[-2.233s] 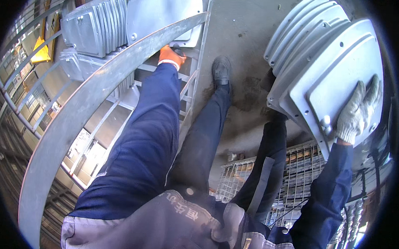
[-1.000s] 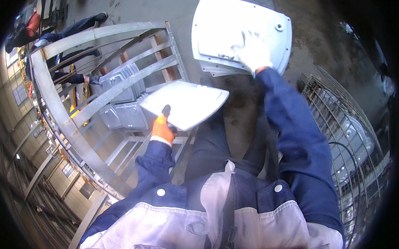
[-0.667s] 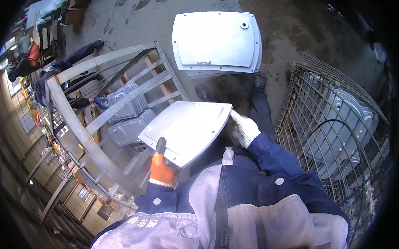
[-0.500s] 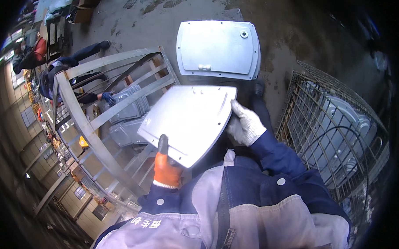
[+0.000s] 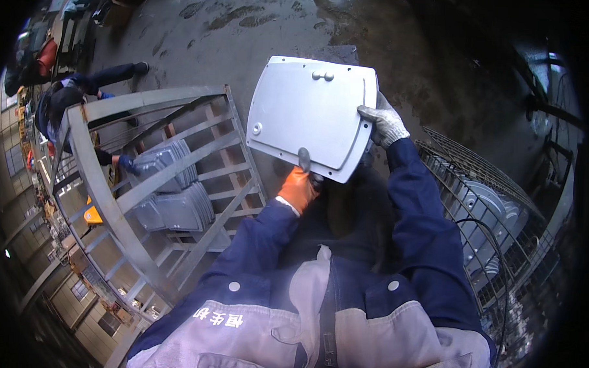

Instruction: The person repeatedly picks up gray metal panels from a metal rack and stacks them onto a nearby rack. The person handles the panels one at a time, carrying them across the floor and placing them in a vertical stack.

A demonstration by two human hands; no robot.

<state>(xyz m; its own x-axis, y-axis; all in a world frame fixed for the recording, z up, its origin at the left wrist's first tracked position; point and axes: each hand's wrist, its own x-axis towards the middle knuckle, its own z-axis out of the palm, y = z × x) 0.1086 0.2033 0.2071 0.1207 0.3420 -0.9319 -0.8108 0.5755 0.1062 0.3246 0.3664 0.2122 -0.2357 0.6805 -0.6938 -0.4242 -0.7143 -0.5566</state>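
A light grey cover plate (image 5: 307, 113) with a raised panel, rim holes, two small bumps and one round fitting is held out in front of me. My left hand (image 5: 299, 185), in an orange glove with dark fingertips, grips its near edge, thumb on top. My right hand (image 5: 384, 122), in a white-grey glove, is closed on its right edge with the thumb over the rim. The fingers of both hands are partly hidden beneath the plate. Whether the plate touches the stack of similar plates under it cannot be seen.
On the left stands a grey metal frame rack (image 5: 121, 226) holding stacked grey plates (image 5: 183, 209). Another person (image 5: 64, 104) reaches into it from the far side. At right is a wire mesh basket (image 5: 494, 223) with more grey parts and a black cable (image 5: 499, 256).
Both hands have carried the plate forward, away from my body, and turned it. It now covers the spot where the other plate lay in view.
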